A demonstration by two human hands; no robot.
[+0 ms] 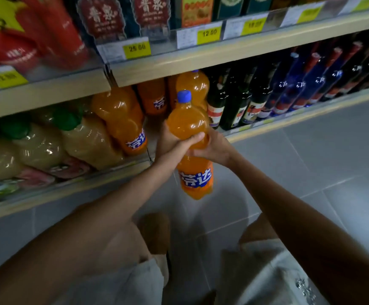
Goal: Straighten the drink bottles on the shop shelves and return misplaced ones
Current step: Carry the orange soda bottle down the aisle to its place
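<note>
A large orange soda bottle (195, 172) with a blue cap and a blue-and-white label hangs upright in the air just in front of the lower shelf (73, 183). My left hand (174, 144) wraps its waist from the left, thumb across the front. My right hand (214, 148) grips the same waist from the right. Behind it on the shelf stand more orange soda bottles (121, 119), several of them, one leaning at the left and others further back (192, 84).
Pale yellow juice bottles with green caps (47, 146) fill the lower shelf at the left. Dark green and blue glass bottles (289, 91) line it at the right. The upper shelf (201, 60) carries boxed goods and yellow price tags. Grey floor tiles (333, 161) lie below.
</note>
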